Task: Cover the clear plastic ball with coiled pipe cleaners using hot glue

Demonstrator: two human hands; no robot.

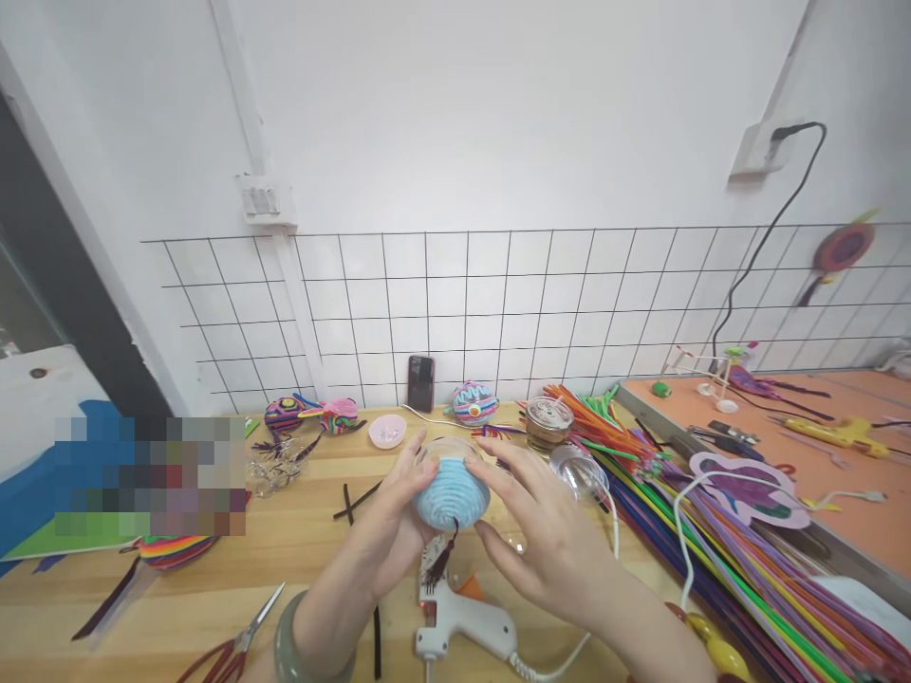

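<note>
Between my two hands is a round ornament, coiled in light blue fuzzy strips, with a clear part showing at its top and a dark tassel hanging below. My left hand cups its left side and underside, thumb against the blue coils. On the other side, my right hand has its fingertips on the upper right edge and its thumb near the lower right. A white glue gun with a small red light lies on the table just beneath the tassel.
Red-handled scissors lie at the front left. Colourful pipe cleaners spread along the right. At the back stand a pink bowl, a phone, a striped ornament and a lidded cup. A white cable crosses the right side.
</note>
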